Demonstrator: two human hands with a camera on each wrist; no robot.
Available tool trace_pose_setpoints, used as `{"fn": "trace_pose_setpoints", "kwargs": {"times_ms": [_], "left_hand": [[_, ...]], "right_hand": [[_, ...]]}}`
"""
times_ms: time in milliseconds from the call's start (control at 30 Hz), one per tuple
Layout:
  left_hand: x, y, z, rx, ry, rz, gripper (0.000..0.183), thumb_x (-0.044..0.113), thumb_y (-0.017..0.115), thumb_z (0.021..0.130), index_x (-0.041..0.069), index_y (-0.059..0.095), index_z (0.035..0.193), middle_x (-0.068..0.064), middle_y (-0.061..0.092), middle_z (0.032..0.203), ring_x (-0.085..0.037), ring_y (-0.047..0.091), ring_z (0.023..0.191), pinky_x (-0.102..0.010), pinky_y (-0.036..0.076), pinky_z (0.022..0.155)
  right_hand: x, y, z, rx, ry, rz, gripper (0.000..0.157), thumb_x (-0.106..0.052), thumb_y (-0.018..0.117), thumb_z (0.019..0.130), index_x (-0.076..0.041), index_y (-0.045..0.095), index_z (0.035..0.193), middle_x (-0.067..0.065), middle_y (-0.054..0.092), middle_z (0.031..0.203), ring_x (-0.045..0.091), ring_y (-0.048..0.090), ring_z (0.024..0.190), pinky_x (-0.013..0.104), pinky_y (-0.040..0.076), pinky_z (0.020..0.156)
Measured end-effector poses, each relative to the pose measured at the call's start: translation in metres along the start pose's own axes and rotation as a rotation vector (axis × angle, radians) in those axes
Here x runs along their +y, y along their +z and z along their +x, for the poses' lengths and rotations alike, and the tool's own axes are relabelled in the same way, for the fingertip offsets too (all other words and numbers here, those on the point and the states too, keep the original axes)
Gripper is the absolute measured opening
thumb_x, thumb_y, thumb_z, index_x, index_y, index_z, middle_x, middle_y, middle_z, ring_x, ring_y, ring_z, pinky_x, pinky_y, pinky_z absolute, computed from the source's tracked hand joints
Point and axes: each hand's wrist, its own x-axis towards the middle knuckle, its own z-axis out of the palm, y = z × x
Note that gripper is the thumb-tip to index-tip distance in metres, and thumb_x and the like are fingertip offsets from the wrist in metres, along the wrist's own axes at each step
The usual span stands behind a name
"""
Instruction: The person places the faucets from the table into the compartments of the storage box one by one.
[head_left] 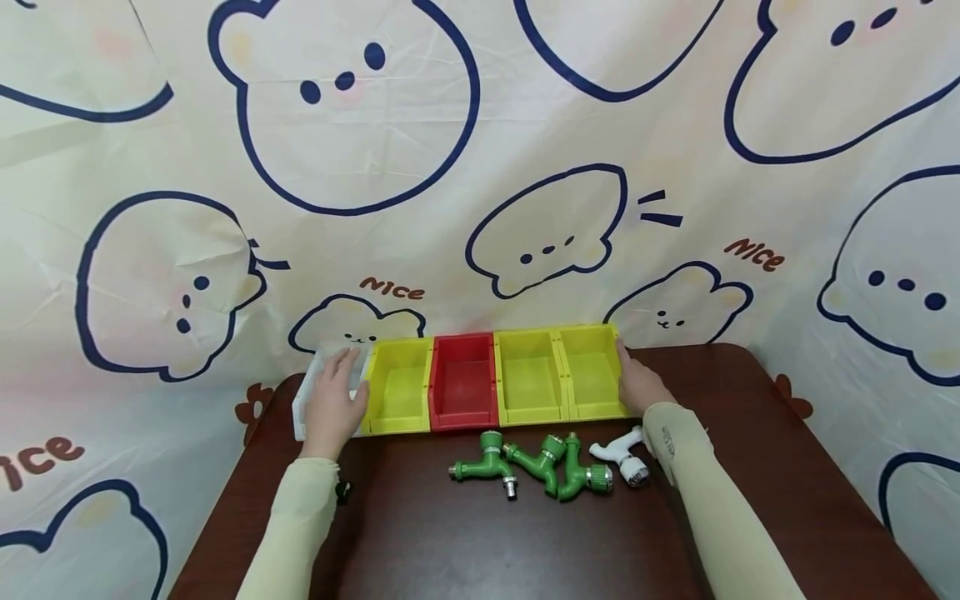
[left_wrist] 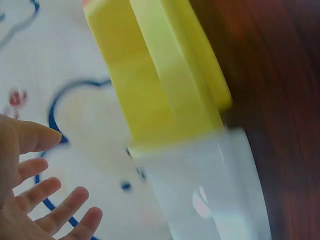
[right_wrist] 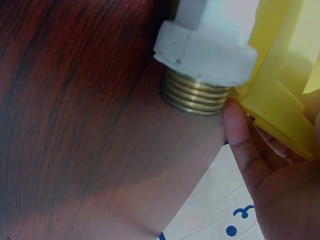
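Observation:
Over the white bin at the left end of a row of bins, my left hand hovers with fingers spread and holds nothing. In the left wrist view its fingers are apart from the white bin's wall. My right hand is at the right end of the row and grips the side of the last yellow bin. In the right wrist view, fingers lie against that bin's edge, others partly hidden behind it. Close by lies a white tap with a brass thread.
Between the end bins stand a yellow bin, a red bin and another yellow bin. Green taps lie in front of them on the dark wooden table. A printed cloth hangs behind.

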Motion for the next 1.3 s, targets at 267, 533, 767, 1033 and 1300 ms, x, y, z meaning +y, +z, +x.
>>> {"fn": "trace_pose_setpoints", "kwargs": {"times_ms": [267, 533, 767, 1033, 1300], "left_hand": [[0.057, 0.024, -0.027, -0.167, 0.220, 0.044, 0.056, 0.022, 0.078, 0.091, 0.015, 0.061, 0.145, -0.013, 0.059, 0.147, -0.038, 0.059, 0.128, -0.059, 0.054, 0.101], [0.097, 0.047, -0.059, -0.341, 0.506, 0.058, 0.060, 0.027, 0.080, 0.089, 0.022, 0.061, 0.146, -0.005, 0.062, 0.143, -0.030, 0.060, 0.127, -0.055, 0.053, 0.103], [0.109, 0.061, -0.077, -0.444, 0.602, 0.116, 0.060, 0.037, 0.079, 0.091, 0.026, 0.060, 0.146, 0.001, 0.060, 0.144, -0.024, 0.060, 0.126, -0.048, 0.055, 0.102], [0.112, 0.074, -0.085, -0.470, 0.677, 0.121, 0.056, 0.028, 0.084, 0.087, 0.026, 0.065, 0.140, 0.000, 0.058, 0.145, -0.024, 0.066, 0.117, -0.041, 0.061, 0.085], [0.115, 0.081, -0.085, -0.419, 0.703, 0.069, 0.047, 0.014, 0.086, 0.085, 0.022, 0.072, 0.129, 0.001, 0.062, 0.133, -0.016, 0.072, 0.102, -0.032, 0.062, 0.081]], "right_hand": [[-0.003, 0.001, 0.001, 0.006, 0.007, 0.002, 0.072, -0.010, 0.038, 0.109, -0.005, -0.006, 0.166, 0.035, 0.050, 0.143, 0.038, 0.063, 0.107, 0.056, 0.053, 0.098], [-0.007, -0.002, 0.000, -0.004, 0.018, 0.001, 0.071, -0.009, 0.037, 0.109, -0.005, -0.006, 0.166, 0.034, 0.050, 0.143, 0.037, 0.063, 0.106, 0.055, 0.053, 0.097], [-0.006, 0.000, 0.000, 0.000, 0.017, 0.011, 0.071, -0.010, 0.036, 0.109, -0.006, -0.006, 0.166, 0.034, 0.051, 0.143, 0.036, 0.062, 0.105, 0.055, 0.052, 0.097], [-0.005, 0.000, -0.003, -0.005, 0.016, 0.019, 0.071, -0.010, 0.036, 0.110, -0.006, -0.007, 0.166, 0.033, 0.049, 0.145, 0.036, 0.063, 0.107, 0.056, 0.052, 0.098], [-0.004, -0.001, -0.007, 0.003, 0.015, 0.023, 0.070, -0.010, 0.033, 0.110, -0.006, -0.008, 0.166, 0.034, 0.050, 0.144, 0.036, 0.063, 0.104, 0.054, 0.053, 0.095]]}}
